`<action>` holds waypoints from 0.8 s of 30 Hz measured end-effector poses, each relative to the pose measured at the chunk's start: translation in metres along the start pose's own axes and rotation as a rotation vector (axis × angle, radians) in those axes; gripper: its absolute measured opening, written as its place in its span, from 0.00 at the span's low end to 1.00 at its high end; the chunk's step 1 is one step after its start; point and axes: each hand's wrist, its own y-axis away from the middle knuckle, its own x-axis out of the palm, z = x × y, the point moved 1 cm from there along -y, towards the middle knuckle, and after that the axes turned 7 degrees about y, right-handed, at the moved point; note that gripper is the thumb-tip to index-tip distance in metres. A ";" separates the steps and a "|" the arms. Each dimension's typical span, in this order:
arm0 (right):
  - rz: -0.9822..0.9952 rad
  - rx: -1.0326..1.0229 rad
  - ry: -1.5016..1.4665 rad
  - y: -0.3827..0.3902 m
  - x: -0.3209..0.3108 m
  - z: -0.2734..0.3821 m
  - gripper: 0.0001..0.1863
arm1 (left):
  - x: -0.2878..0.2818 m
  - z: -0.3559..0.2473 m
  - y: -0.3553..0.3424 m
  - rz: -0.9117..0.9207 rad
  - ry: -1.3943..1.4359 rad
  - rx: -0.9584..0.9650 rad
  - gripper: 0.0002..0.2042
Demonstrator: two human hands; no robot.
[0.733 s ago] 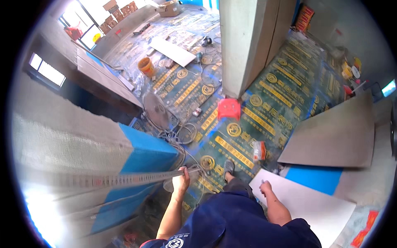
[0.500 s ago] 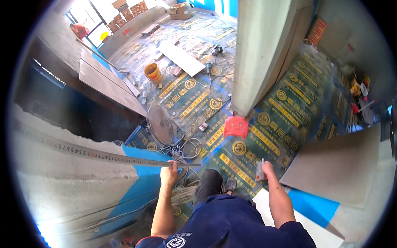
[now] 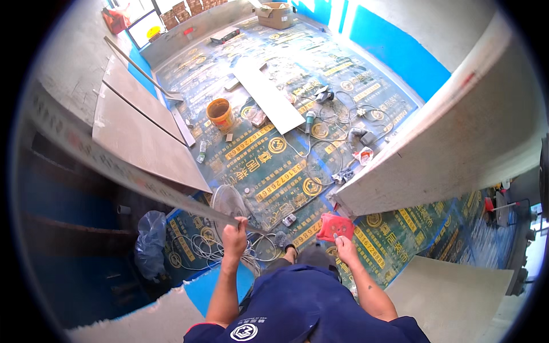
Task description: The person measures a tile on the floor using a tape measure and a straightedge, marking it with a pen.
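My left hand (image 3: 233,240) is closed round a long, grey metal ruler (image 3: 143,183) with graduations, near its right end. The ruler slants up and away to the far left, edge toward me. My right hand (image 3: 346,250) is closed, with a small pale tip showing above the fingers; what it holds is mostly hidden. In the picture, that hand overlaps the near edge of a red plastic stool (image 3: 333,225) on the floor. Whether it touches the stool, I cannot tell.
Printed sheeting covers the floor. A round fan (image 3: 229,201) and coiled cables (image 3: 203,250) lie past my left hand, beside a clear plastic bag (image 3: 150,240). Farther off are an orange bucket (image 3: 220,114) and a white board (image 3: 266,94). A wall end (image 3: 446,137) juts in from the right.
My view has turned left, with the wall end now farther right. The ruler has swung to a steeper slant. My right hand has moved left and in front of the stool.
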 end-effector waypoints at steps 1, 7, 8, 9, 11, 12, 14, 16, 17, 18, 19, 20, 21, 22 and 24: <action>-0.038 -0.018 0.013 -0.022 -0.004 0.012 0.16 | -0.003 -0.003 -0.030 -0.036 -0.030 0.002 0.11; -0.143 0.076 0.030 -0.135 -0.025 0.080 0.18 | -0.054 -0.027 -0.184 -0.227 0.024 0.001 0.14; -0.201 0.099 0.114 -0.157 -0.023 0.083 0.17 | -0.059 -0.019 -0.208 -0.249 0.068 0.003 0.13; -0.259 0.120 0.199 -0.178 -0.021 0.086 0.17 | -0.063 -0.016 -0.228 -0.282 0.063 0.008 0.13; -0.258 0.122 0.164 -0.227 -0.012 0.109 0.17 | -0.075 -0.006 -0.270 -0.347 0.067 0.014 0.12; -0.259 0.127 0.132 -0.254 -0.009 0.123 0.18 | -0.081 0.004 -0.288 -0.376 0.078 0.013 0.11; -0.226 0.124 0.147 -0.320 -0.006 0.158 0.17 | -0.087 0.007 -0.327 -0.468 0.050 -0.025 0.12; -0.265 -0.028 0.100 -0.387 -0.009 0.204 0.16 | -0.099 0.017 -0.367 -0.518 0.103 -0.002 0.14; -0.221 -0.053 0.106 -0.420 -0.017 0.232 0.16 | -0.102 0.013 -0.384 -0.554 0.177 -0.048 0.15; -0.269 -0.126 0.091 -0.453 -0.022 0.261 0.17 | -0.106 0.010 -0.402 -0.566 0.173 -0.058 0.15; -0.324 -0.200 0.077 -0.488 -0.030 0.289 0.17 | -0.108 0.007 -0.423 -0.580 0.163 -0.058 0.14; -0.278 -0.232 0.060 -0.516 -0.040 0.332 0.18 | -0.113 0.004 -0.439 -0.604 0.140 -0.064 0.13; -0.232 -0.264 0.045 -0.539 -0.054 0.377 0.18 | -0.117 0.001 -0.454 -0.624 0.133 -0.076 0.13; -0.226 -0.274 0.049 -0.565 -0.067 0.412 0.18 | -0.117 -0.002 -0.472 -0.622 0.159 -0.087 0.13; -0.289 -0.322 0.078 -0.608 -0.082 0.472 0.18 | -0.118 -0.001 -0.512 -0.618 0.184 -0.098 0.13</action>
